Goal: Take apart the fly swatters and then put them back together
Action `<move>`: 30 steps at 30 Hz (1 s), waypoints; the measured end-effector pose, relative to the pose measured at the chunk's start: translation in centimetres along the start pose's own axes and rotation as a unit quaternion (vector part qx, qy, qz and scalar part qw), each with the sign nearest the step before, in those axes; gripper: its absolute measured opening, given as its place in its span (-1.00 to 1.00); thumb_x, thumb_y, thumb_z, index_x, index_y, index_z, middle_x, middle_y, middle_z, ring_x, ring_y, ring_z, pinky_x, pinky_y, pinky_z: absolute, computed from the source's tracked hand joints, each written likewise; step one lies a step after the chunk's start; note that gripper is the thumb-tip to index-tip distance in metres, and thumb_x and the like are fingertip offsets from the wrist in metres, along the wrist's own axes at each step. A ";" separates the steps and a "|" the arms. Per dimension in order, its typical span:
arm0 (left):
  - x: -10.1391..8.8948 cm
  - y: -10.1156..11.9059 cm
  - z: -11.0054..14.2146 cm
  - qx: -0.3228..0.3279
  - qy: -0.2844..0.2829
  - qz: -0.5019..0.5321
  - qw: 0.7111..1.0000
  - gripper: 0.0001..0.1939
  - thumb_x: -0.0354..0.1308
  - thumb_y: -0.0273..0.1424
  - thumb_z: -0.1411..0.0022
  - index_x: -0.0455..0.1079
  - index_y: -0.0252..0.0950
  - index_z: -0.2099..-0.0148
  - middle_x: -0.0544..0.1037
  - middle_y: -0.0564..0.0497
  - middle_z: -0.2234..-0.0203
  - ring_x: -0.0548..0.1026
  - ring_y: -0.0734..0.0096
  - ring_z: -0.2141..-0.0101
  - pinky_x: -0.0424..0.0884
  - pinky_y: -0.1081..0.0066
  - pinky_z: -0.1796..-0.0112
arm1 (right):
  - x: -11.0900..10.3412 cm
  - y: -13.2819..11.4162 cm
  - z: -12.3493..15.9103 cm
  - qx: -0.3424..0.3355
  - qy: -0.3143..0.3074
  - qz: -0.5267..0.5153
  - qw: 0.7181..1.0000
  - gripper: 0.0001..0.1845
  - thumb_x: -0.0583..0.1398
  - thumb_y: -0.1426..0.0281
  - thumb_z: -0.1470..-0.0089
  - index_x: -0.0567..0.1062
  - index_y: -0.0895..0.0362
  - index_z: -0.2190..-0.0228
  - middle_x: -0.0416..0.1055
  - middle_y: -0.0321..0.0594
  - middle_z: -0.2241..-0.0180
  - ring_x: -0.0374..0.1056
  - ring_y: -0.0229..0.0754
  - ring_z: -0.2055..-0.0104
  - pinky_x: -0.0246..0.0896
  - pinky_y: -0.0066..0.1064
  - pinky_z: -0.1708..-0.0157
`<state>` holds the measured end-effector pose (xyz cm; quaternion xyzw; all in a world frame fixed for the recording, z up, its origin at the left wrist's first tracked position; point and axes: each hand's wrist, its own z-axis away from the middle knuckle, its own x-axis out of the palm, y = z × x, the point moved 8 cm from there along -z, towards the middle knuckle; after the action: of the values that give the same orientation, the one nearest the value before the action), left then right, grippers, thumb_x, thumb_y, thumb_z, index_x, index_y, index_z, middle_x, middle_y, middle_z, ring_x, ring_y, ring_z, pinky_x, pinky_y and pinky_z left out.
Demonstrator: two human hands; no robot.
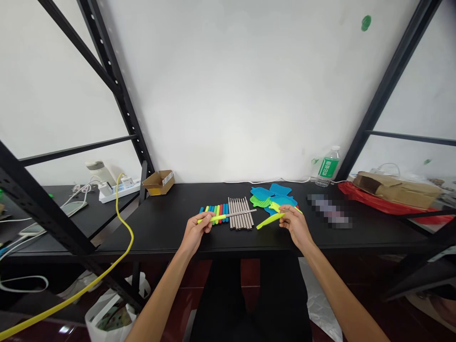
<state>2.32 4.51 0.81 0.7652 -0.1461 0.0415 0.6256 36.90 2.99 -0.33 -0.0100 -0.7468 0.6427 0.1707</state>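
Observation:
My left hand point(198, 228) is closed on a yellow handle with a thin grey metal rod point(228, 216) sticking out to the right. It hovers over a row of coloured handles point(215, 210) and a row of grey rods point(240, 213) on the black table point(160, 223). My right hand point(294, 222) pinches a yellow-green flat plastic piece point(269, 220) that points left toward the rod's tip. Just behind it lies a pile of blue and green mesh swatter heads point(272, 195).
A small cardboard box point(159, 182) sits at the back left, a green-labelled water bottle point(327, 166) at the back right. A brown paper bag on red cloth point(395, 190) lies far right. Black rack posts frame the table; a yellow cable point(123, 223) hangs on the left.

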 end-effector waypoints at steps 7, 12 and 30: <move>0.0 0.1 0.0 0.004 -0.001 -0.001 1.000 -0.63 0.34 -0.19 -0.14 0.57 -0.41 0.15 0.32 0.07 0.58 0.21 0.56 0.55 0.12 0.46 0.49 | 0.7 -0.2 0.0 -0.010 -0.050 0.128 0.990 -0.74 0.26 0.35 0.13 0.52 0.12 0.30 0.22 -0.37 0.59 0.19 -0.25 0.52 0.29 -0.41 0.54; -0.1 0.0 0.0 0.000 0.000 -0.002 1.000 -0.64 0.34 -0.19 -0.14 0.57 -0.40 0.15 0.33 0.07 0.58 0.21 0.56 0.54 0.13 0.47 0.49 | 1.1 0.0 -0.2 -0.040 -0.097 0.205 0.973 -0.87 0.23 0.35 0.09 0.46 0.10 0.41 0.31 -0.34 0.52 0.18 -0.28 0.58 0.20 -0.42 0.60; -0.1 -0.1 0.0 0.001 0.004 0.010 1.000 -0.66 0.34 -0.20 -0.15 0.55 -0.37 0.15 0.32 0.09 0.57 0.22 0.58 0.55 0.13 0.48 0.49 | 1.0 0.6 -0.1 -0.023 -0.137 0.163 0.977 -0.57 0.35 0.07 0.03 0.36 0.11 0.57 0.22 -0.35 0.58 0.15 -0.27 0.56 -0.02 -0.42 0.58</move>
<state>2.26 4.57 0.73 0.7640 -0.1509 0.0506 0.6253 35.87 3.42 -0.63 -0.0473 -0.7663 0.6395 -0.0403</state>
